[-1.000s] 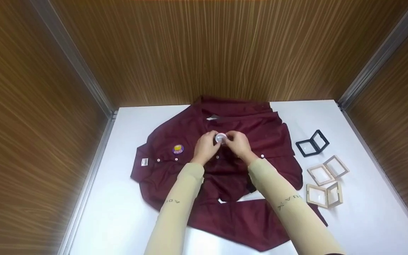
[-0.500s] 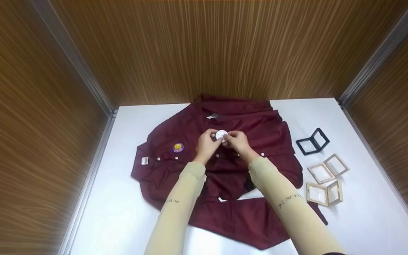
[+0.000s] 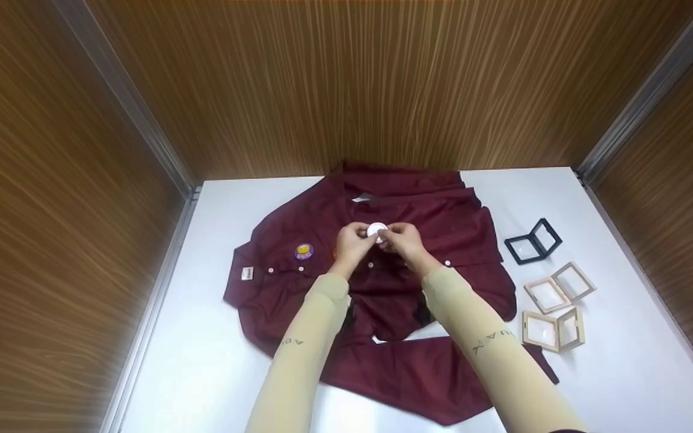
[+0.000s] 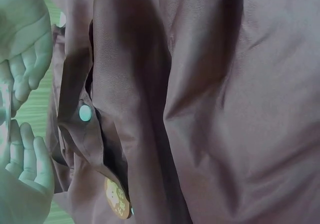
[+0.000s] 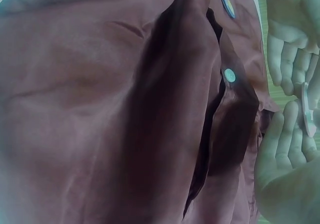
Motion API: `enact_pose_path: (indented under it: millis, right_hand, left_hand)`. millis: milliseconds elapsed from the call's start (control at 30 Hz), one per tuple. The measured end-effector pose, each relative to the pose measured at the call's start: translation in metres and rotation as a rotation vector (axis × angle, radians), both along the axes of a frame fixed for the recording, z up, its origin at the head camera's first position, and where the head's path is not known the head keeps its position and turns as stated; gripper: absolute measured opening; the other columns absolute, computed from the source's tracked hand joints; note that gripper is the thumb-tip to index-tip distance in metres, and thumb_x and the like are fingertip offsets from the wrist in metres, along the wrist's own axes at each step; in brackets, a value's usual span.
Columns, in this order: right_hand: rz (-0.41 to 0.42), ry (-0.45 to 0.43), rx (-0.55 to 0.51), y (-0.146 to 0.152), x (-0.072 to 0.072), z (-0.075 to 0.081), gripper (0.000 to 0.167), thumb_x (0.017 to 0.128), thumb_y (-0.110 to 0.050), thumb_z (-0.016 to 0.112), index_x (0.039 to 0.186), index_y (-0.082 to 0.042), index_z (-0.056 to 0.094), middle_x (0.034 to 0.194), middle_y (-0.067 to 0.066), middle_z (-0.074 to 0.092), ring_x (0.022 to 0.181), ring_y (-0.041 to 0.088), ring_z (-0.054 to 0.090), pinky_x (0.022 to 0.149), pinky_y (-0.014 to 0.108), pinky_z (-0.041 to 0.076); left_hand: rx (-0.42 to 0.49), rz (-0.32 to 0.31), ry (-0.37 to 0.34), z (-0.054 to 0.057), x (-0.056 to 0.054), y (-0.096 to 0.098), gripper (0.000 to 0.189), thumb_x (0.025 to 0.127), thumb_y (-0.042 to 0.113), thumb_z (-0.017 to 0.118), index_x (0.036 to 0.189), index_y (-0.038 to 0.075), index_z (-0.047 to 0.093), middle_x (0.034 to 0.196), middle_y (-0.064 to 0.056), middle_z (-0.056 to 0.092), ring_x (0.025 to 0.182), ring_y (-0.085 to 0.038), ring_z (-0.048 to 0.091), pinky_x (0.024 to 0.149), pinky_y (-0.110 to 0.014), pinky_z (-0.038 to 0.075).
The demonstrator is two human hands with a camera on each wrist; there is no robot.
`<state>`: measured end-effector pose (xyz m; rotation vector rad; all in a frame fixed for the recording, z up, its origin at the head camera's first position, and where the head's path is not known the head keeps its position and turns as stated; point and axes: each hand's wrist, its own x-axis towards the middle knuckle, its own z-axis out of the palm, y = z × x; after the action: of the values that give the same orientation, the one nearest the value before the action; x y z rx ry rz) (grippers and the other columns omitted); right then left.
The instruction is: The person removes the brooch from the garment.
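A maroon long-sleeved shirt (image 3: 437, 222) lies spread with its collar to the left. Above its middle, my left hand (image 3: 351, 245) and right hand (image 3: 406, 245) pinch a round white badge (image 3: 376, 228) between thumbs and fingers, one hand at each side. The badge appears edge-on in the right wrist view, a thin badge disc (image 5: 306, 109) between the two hands. A purple and yellow badge (image 3: 304, 252) sits on the shirt left of my left hand. An orange badge (image 4: 117, 199) lies on the cloth too, mostly hidden behind that hand in the head view.
A black hinged frame (image 3: 527, 248), a pale wooden frame (image 3: 548, 293) and another wooden frame (image 3: 542, 331) stand opened at the right of the white table (image 3: 184, 355). Wood-grain panels (image 3: 346, 84) enclose the back and sides. Small white buttons (image 3: 447, 263) run along the shirt front.
The round badge has turned in my fingers: a greyish, shinier face showed one second ago, a plain white face now. Both hands stay in nearly the same place.
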<state>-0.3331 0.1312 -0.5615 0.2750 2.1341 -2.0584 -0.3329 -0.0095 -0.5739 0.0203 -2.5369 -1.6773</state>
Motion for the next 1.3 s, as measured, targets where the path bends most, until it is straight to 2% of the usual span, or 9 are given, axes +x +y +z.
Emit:
enact_pose_path:
  millis: [167,367,600,733,900,1100,1200,1300]
  right_hand:
    - [-0.011,0.009,0.047,-0.0023,-0.0010,0.0007,0.016,0.099,-0.002,0.062,0.105,0.013,0.066,0.072,-0.001,0.064,0.059,0.005,0.062,0.061,0.019,0.058]
    - [-0.034,0.041,0.129,-0.0045,-0.0002,-0.0004,0.018,0.098,-0.002,0.064,0.105,0.015,0.068,0.071,-0.002,0.063,0.056,0.004,0.061,0.057,0.018,0.056]
    - [-0.019,0.057,0.193,-0.0047,-0.0011,-0.0011,0.020,0.098,-0.002,0.066,0.107,0.016,0.070,0.069,-0.002,0.063,0.055,0.004,0.061,0.056,0.018,0.055]
    - [-0.019,0.056,0.238,-0.0048,0.0004,-0.0007,0.021,0.098,-0.004,0.067,0.107,0.015,0.071,0.070,-0.002,0.064,0.055,0.003,0.061,0.056,0.016,0.054]
    - [0.003,0.077,0.357,-0.0040,0.0035,-0.0017,0.023,0.097,-0.008,0.068,0.105,0.012,0.074,0.069,-0.002,0.067,0.054,0.002,0.059,0.055,0.015,0.051]
    - [0.032,0.109,0.505,-0.0018,0.0045,-0.0034,0.025,0.099,-0.014,0.068,0.105,0.009,0.077,0.072,0.005,0.072,0.053,0.002,0.057,0.056,0.015,0.047]
    - [0.035,0.098,0.500,-0.0013,0.0038,-0.0038,0.025,0.099,-0.014,0.069,0.105,0.009,0.077,0.071,0.003,0.071,0.053,0.001,0.057,0.055,0.015,0.047]
    - [0.037,0.076,0.457,-0.0007,0.0034,-0.0042,0.026,0.100,-0.014,0.069,0.105,0.010,0.076,0.069,-0.002,0.067,0.052,0.001,0.057,0.054,0.015,0.048]
  left_hand:
    - [-0.006,0.020,-0.040,0.0010,0.0006,0.0004,0.021,0.087,0.007,0.077,0.106,-0.003,0.080,0.100,-0.017,0.080,0.097,-0.030,0.075,0.080,-0.024,0.057]
    - [-0.039,0.051,-0.095,0.0019,-0.0004,0.0010,0.021,0.090,0.016,0.078,0.105,0.003,0.081,0.100,-0.012,0.081,0.098,-0.026,0.076,0.077,-0.027,0.056]
    - [-0.064,0.033,-0.089,0.0031,-0.0012,0.0000,0.020,0.090,0.017,0.079,0.102,0.001,0.081,0.097,-0.013,0.082,0.095,-0.027,0.078,0.076,-0.027,0.058]
    - [-0.046,0.024,-0.073,0.0009,-0.0015,-0.0012,0.020,0.089,0.014,0.078,0.099,-0.003,0.081,0.092,-0.016,0.082,0.087,-0.025,0.078,0.073,-0.026,0.059]
    - [-0.045,0.037,-0.052,-0.0033,-0.0010,-0.0028,0.016,0.083,0.011,0.078,0.090,-0.003,0.081,0.081,-0.012,0.081,0.070,-0.014,0.074,0.064,-0.021,0.057]
    - [-0.064,0.023,-0.089,-0.0031,-0.0022,-0.0042,0.013,0.086,0.011,0.081,0.091,-0.001,0.084,0.083,-0.014,0.082,0.064,-0.012,0.072,0.064,-0.019,0.054]
    - [-0.046,0.008,-0.112,-0.0026,-0.0030,-0.0047,0.014,0.088,0.011,0.081,0.092,-0.002,0.084,0.084,-0.015,0.082,0.061,-0.009,0.069,0.059,-0.016,0.049]
    - [-0.017,-0.019,-0.124,-0.0017,-0.0031,-0.0059,0.015,0.089,0.010,0.080,0.094,-0.004,0.083,0.085,-0.018,0.082,0.062,-0.014,0.072,0.055,-0.013,0.045]
